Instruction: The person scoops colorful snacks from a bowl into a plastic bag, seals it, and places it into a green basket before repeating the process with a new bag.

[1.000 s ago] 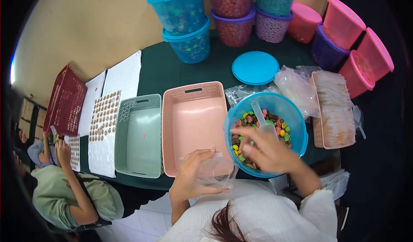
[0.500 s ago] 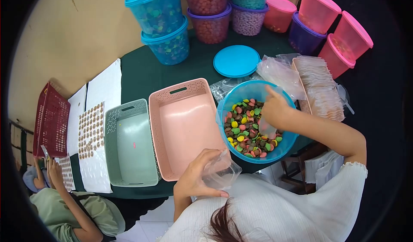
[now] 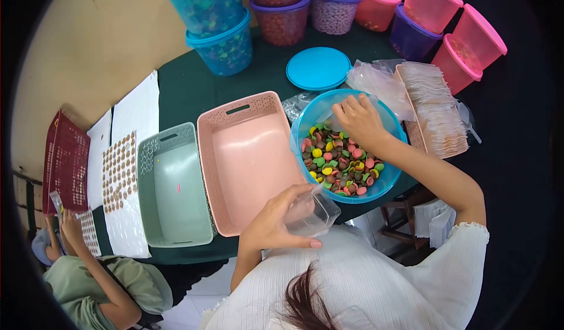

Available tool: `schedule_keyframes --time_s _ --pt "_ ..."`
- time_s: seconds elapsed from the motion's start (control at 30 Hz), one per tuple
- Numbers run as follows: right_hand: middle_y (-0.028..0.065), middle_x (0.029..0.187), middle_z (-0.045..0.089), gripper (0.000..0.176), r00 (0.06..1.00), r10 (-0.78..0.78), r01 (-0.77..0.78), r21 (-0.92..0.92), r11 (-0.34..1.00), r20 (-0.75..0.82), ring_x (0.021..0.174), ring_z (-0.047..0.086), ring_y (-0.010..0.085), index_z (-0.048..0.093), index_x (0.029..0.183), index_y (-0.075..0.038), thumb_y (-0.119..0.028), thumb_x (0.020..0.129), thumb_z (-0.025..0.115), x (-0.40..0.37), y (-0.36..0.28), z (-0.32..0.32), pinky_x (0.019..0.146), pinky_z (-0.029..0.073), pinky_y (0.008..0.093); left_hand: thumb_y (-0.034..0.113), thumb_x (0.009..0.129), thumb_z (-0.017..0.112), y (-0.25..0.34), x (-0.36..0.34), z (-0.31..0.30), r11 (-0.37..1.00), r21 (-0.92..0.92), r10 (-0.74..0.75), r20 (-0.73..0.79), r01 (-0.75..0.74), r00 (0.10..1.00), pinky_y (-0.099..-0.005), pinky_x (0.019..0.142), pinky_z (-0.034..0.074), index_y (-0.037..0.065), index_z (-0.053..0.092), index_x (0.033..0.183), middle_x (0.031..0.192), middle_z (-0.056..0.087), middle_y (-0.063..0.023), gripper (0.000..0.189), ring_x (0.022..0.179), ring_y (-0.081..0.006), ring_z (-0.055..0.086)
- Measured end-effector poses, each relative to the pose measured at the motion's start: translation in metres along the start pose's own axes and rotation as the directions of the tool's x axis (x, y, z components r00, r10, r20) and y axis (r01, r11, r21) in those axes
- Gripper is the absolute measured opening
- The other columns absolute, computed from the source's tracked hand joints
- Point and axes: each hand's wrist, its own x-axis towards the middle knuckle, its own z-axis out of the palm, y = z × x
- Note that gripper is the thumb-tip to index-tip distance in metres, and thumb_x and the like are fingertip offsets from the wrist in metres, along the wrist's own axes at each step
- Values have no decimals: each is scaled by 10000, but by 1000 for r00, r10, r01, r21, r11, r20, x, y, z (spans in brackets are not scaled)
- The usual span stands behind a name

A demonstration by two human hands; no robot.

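Observation:
My left hand (image 3: 271, 221) grips a clear plastic container (image 3: 312, 211), tilted, with no sweets visible inside it. Just behind it stands a round blue tub (image 3: 385, 190) holding loose chocolate-like pieces (image 3: 339, 164) in brown, pink, green and yellow. My right hand (image 3: 357, 118) is closed inside the tub, near its far wall and above the pieces. Something translucent shows beside its curled fingers; I cannot make out what it is.
A pink basket (image 3: 249, 171) and a grey-green basket (image 3: 176, 212) stand left of the tub. Behind are a blue lid (image 3: 319, 68), plastic bags (image 3: 380, 89), a box of packets (image 3: 435, 110) and stacked tubs (image 3: 220, 48). At far left, another person (image 3: 106, 289) works near a maroon basket (image 3: 67, 165).
My right hand has moved from the tub's right side towards its far wall, and its fingers have curled. The clear container in my left hand has come closer to the tub.

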Motion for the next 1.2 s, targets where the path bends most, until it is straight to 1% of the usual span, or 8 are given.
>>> schedule_keyframes --time_s 0.17,0.27,0.47,0.67,0.73,0.97,1.1,1.2 --pt "39 707 526 130 998 -56 58 77 995 -34 783 499 172 482 781 -77 -98 668 544 -1 9 3 810 356 333 289 521 805 5 4 2 999 -26 -31 -40 30 999 -377 936 347 0 418 1164 1122 503 -162 804 1060 -262 487" --pt "43 793 515 203 991 17 -37 148 988 130 844 476 172 474 855 -71 -96 666 542 -5 11 -4 845 315 368 268 525 805 6 5 4 999 -19 -27 -70 25 997 -376 931 353 -1 428 1151 1107 513 -159 779 1041 -256 500" --pt "30 819 482 262 998 -49 44 -170 985 -28 862 461 169 477 959 -53 -117 707 509 -12 2 6 844 268 371 270 525 806 10 5 9 999 18 -29 -123 31 992 -370 910 371 -11 446 1128 1087 521 -154 757 1023 -253 509" --pt "43 814 505 315 989 -134 129 84 988 69 860 460 180 464 993 -23 -111 696 521 -5 11 11 796 283 367 268 520 811 7 8 12 998 -2 -64 -142 65 988 -364 907 374 -36 442 1119 1088 517 -158 767 1024 -247 507" --pt "75 831 527 362 953 -162 74 323 944 258 866 463 211 441 1012 1 -88 673 532 -7 10 7 763 296 387 270 519 812 7 8 13 998 -6 -69 -153 69 986 -363 908 374 -40 441 1119 1089 516 -160 770 1025 -248 505" --pt "145 876 545 427 856 -289 -33 602 797 429 895 463 286 414 1066 29 -51 660 521 -15 19 -3 744 303 405 258 554 796 7 10 9 999 -13 -34 -149 33 988 -365 924 362 -12 439 1136 1091 510 -161 734 1032 -242 502" --pt "133 878 551 445 761 -353 -42 584 810 544 900 473 276 411 1097 23 -58 673 523 -13 29 -18 759 302 407 273 503 814 13 10 14 995 -55 -98 -199 89 975 -350 881 375 0 467 1109 1067 534 -130 750 1005 -241 510" --pt "110 881 557 473 861 -323 93 501 860 394 903 489 242 415 1116 17 -76 669 544 -10 35 -13 779 306 395 282 509 811 14 8 23 995 -33 -104 -267 99 958 -353 877 377 1 457 1122 1048 542 -128 761 998 -237 514"
